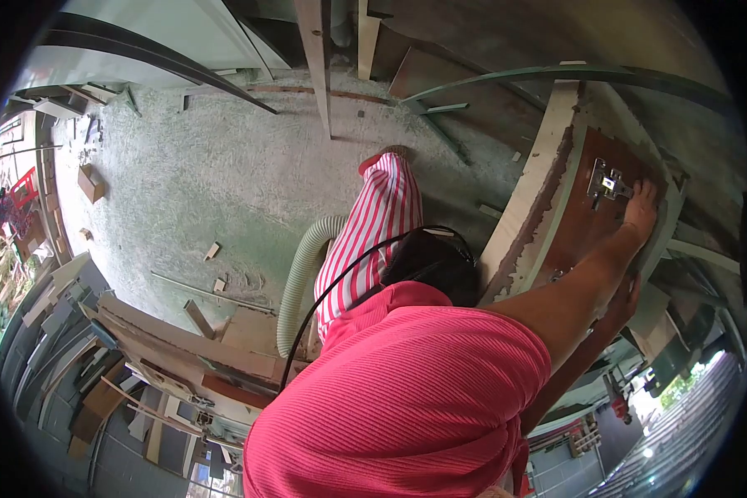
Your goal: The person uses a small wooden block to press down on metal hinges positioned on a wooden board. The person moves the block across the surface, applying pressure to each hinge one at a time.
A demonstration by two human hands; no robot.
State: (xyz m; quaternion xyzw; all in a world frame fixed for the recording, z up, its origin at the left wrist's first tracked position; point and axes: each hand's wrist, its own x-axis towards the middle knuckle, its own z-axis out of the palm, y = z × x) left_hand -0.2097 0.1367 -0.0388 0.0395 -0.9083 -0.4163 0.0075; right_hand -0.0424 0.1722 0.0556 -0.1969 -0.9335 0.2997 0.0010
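My left hand [642,207] lies on a reddish-brown panel [593,166], fingers stretched toward its outer edge, palm down. Close beside those fingers is a metal cabinet hinge [610,183] fixed to the panel; whether they touch its arm I cannot make out. A second metal fitting [560,274] shows partly behind my left forearm. Beyond that forearm, my right hand [633,297] is at the near edge of the panel, mostly hidden, so its grip does not show. Around the panel runs a pale wooden edge [527,191] with rough brown smears.
A ribbed hose [303,278] and a black cable [328,295] pass beside my striped trouser leg [369,224]. Wood scraps [213,251] lie on the concrete floor [224,166]. An upright post [315,75] stands ahead. Stacked boards [54,319] fill the lower left; another person [618,402] is far off.
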